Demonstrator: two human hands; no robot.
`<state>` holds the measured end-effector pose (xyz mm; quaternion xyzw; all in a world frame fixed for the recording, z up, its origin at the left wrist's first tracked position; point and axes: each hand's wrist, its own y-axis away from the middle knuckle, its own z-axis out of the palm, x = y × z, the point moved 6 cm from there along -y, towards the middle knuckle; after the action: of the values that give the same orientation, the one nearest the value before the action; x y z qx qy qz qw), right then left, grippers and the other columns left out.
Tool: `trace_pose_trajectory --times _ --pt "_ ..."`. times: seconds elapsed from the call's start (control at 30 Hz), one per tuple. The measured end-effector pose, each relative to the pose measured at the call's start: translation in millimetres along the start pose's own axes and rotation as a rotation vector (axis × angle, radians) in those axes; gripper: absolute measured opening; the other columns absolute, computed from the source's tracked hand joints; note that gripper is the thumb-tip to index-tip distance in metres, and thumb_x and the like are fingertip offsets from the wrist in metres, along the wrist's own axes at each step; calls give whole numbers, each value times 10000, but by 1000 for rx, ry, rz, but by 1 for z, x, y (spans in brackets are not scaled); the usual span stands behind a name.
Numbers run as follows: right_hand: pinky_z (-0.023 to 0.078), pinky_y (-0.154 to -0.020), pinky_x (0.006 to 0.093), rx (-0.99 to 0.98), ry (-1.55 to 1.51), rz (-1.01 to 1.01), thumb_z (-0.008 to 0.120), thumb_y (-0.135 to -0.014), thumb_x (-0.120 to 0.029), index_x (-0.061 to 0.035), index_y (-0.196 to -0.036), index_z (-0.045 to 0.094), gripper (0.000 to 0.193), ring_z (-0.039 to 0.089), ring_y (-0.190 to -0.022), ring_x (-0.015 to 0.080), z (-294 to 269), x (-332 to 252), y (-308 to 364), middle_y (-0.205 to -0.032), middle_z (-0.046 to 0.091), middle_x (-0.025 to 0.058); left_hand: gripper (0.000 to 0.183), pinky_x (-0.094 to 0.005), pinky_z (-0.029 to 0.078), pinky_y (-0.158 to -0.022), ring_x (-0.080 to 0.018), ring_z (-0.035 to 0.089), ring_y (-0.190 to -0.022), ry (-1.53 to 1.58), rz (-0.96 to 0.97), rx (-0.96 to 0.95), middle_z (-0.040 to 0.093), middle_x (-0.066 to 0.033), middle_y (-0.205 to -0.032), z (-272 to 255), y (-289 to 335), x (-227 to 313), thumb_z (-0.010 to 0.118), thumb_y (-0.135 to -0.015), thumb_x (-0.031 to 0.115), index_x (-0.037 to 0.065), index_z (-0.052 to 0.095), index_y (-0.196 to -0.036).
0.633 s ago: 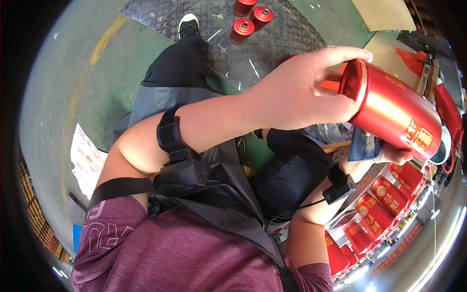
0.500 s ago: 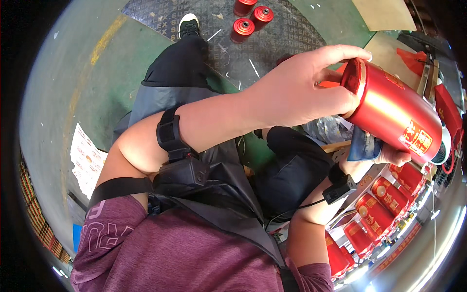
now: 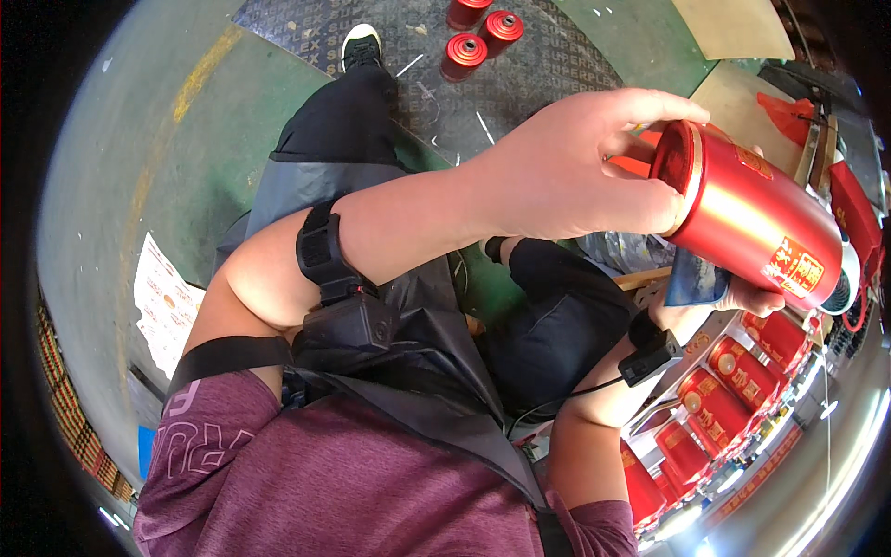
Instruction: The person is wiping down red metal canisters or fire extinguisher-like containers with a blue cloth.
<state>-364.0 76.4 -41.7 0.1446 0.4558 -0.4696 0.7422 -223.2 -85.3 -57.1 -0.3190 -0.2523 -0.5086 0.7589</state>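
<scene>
A shiny red metal canister (image 3: pixel 756 209) with gold-coloured decoration is tilted at the right, its open-looking rimmed end toward my left hand (image 3: pixel 594 167). My left arm reaches across to the right. The thumb and fingers of that hand are closed around the canister's rim end. Beneath the far part of the canister, my right hand (image 3: pixel 745 298) supports and grips it, mostly hidden behind it. A piece of blue cloth (image 3: pixel 694 280) shows at my right hand, just under the canister; how it is held cannot be made out.
Several red canisters (image 3: pixel 464 56) stand on a dark patterned mat (image 3: pixel 557 79) ahead. Rows of red boxes (image 3: pixel 715 408) fill the lower right. Printed paper (image 3: pixel 165 302) lies on the green floor at the left. A clear plastic bag (image 3: pixel 620 251) sits beyond my right knee.
The canister's rim end has dipped slightly, and my left hand has moved down a little with it. My right hand stays nearly where it was.
</scene>
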Motion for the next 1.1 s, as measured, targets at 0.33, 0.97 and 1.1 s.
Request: trace_pose_trajectory --times 0.33,0.97,1.1 --pt "260 -1203 602 11 253 -4 796 -583 -747 -53 -1548 229 1316 314 -1432 443 9 4 -3 -1579 266 251 564 -234 485 -756 -86 586 -981 28 -86 -4 627 -87 -1223 0 -1 0 619 -897 8 10 445 -1433" --pt "277 -1202 586 104 308 -61 765 -566 -804 -47 -1541 253 1335 343 -1421 423 -4 0 1 -1575 287 238 555 -345 471 -982 -194 567 -1144 69 -134 35 585 -155 -1223 -1 -2 0 691 -838 142 -28 476 -1321" --pt "277 -1201 586 77 289 -25 769 -564 -803 -40 -1539 251 1342 341 -1421 424 -6 0 1 -1572 290 239 554 -341 472 -978 -195 567 -1148 67 -155 29 583 -159 -1227 0 -1 3 685 -841 135 -31 471 -1325"
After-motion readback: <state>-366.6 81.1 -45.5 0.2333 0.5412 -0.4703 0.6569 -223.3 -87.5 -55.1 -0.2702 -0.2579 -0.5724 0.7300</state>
